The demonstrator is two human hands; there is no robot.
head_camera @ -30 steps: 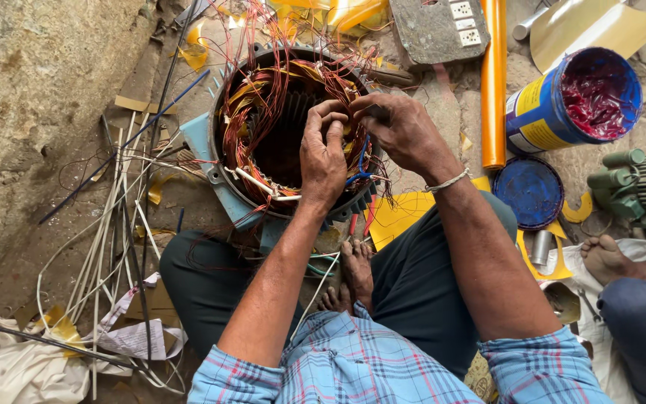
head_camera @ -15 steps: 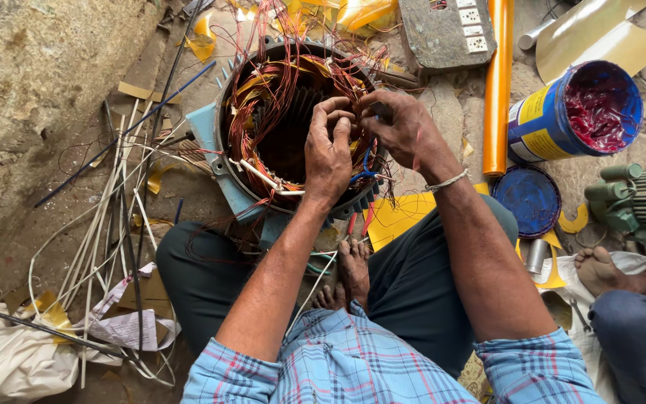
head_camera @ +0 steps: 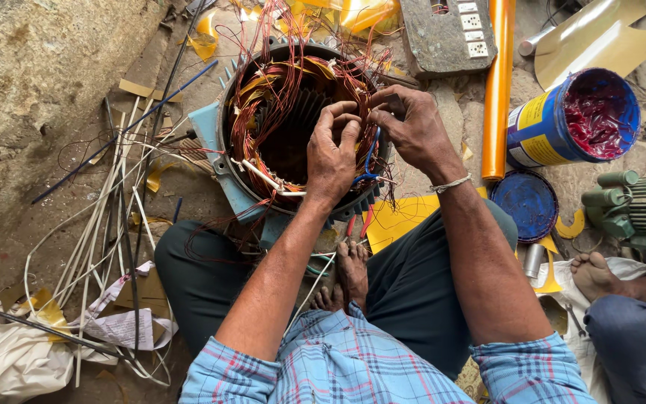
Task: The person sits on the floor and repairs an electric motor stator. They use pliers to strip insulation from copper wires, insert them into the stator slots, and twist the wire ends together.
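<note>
A round motor stator [head_camera: 222, 146] in a pale blue finned housing lies on the ground between my knees, its bore packed with copper winding wires [head_camera: 282, 93] and yellow insulation strips. My left hand [head_camera: 332, 153] rests on the stator's near right rim, fingers curled and pinching thin wires. My right hand [head_camera: 411, 127] is right beside it, fingertips pinched on the same bunch of wires at the rim. A blue wire loops just under both hands.
An orange tube [head_camera: 498, 82] lies right of the stator. A blue-and-yellow can of red varnish [head_camera: 573, 116] lies tipped, its blue lid [head_camera: 528, 202] beside it. A socket board [head_camera: 448, 34] sits behind. White sleeving strips [head_camera: 95, 239] lie left. Another person's foot [head_camera: 596, 273] and a green motor [head_camera: 641, 209] are at right.
Both hands stay at the stator's right rim with small finger shifts on the wires. The camera has tilted slightly, so the scene sits a little differently in the frame.
</note>
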